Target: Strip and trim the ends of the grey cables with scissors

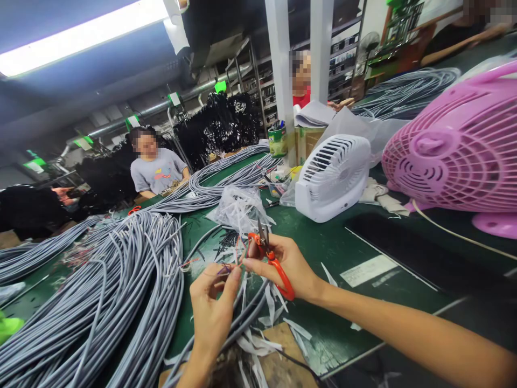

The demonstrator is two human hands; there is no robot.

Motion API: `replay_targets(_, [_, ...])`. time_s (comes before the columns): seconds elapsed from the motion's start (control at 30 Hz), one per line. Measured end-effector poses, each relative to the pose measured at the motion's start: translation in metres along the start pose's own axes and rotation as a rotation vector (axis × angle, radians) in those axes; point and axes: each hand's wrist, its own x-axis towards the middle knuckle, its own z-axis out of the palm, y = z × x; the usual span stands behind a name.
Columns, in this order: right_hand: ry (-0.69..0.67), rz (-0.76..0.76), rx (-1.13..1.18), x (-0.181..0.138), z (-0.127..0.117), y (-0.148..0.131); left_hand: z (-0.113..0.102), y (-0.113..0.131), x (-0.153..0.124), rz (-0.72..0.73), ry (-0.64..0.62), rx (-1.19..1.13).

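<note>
From the white fan (334, 180), the thin wires (226, 269) lie to the left and nearer me, pinched between the thumb and curled fingers of my left hand (214, 302). They reach across to my right hand (293, 264), whose thumb tip meets them; its bent fingers hold the orange-handled scissors (270, 253), blades pointing away from me, fan-side of the wires.

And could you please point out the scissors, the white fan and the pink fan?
Scissors (278, 264), head view: orange handle.
White fan (334, 179), head view: ribbed casing.
Pink fan (460, 156), head view: grille.
</note>
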Motion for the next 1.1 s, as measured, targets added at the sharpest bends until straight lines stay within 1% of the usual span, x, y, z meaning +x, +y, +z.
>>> replay_targets(0.2, [0.017, 0.006, 0.031, -0.0003, 0.0013, -0.0013, 0.0002, -0.0009, -0.0005, -0.003, 0.061, -0.022])
replay_targets(0.3, [0.000, 0.024, 0.038, 0.0003, 0.0016, -0.0011, 0.0010, 0.0012, 0.0001, -0.012, 0.073, -0.042])
replay_targets(0.37, [-0.019, 0.040, 0.034, 0.0006, 0.0017, -0.0010, 0.0009, 0.0023, 0.0007, -0.040, 0.051, -0.070])
replay_targets(0.5, [-0.034, 0.058, 0.030, 0.0005, 0.0017, -0.0012, 0.0007, 0.0034, 0.0001, -0.116, -0.035, -0.122])
replay_targets(0.6, [-0.032, 0.047, 0.034, 0.0000, 0.0014, -0.0008, 0.0023, 0.0043, -0.0027, -0.134, -0.010, -0.137])
replay_targets(0.7, [-0.009, 0.028, 0.037, -0.0009, 0.0011, 0.0003, 0.0037, 0.0048, -0.0051, -0.108, -0.006, -0.112])
replay_targets(0.9, [0.020, 0.004, 0.019, -0.0017, 0.0006, 0.0015, 0.0003, 0.0030, -0.0041, -0.031, -0.076, -0.020])
replay_targets(1.1, [-0.032, 0.026, -0.024, -0.0038, 0.0014, -0.0011, -0.0015, 0.0046, -0.0034, -0.003, -0.087, 0.037])
